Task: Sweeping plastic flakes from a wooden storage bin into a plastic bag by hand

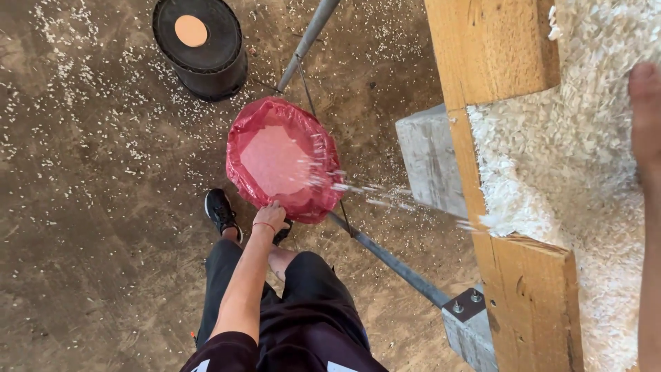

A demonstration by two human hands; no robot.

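My left hand point(270, 215) reaches down and grips the near rim of a red plastic bag point(282, 160) stretched open over a round container on the floor. White flakes point(385, 198) fly in a stream from a gap in the wooden trough wall toward the bag. My right hand point(646, 114) shows only as a fingertip and forearm at the right edge, resting on the heap of white flakes point(551, 172) in the trough. Whether its fingers hold anything is hidden.
A black bucket point(201, 47) with a tan disc on top stands on the flake-strewn dirt floor point(89, 207). The wooden trough wall point(492, 48) rests on a concrete block point(430, 158). Grey metal bars point(392, 260) cross the floor under the bag. My black shoe point(220, 210) is beside the bag.
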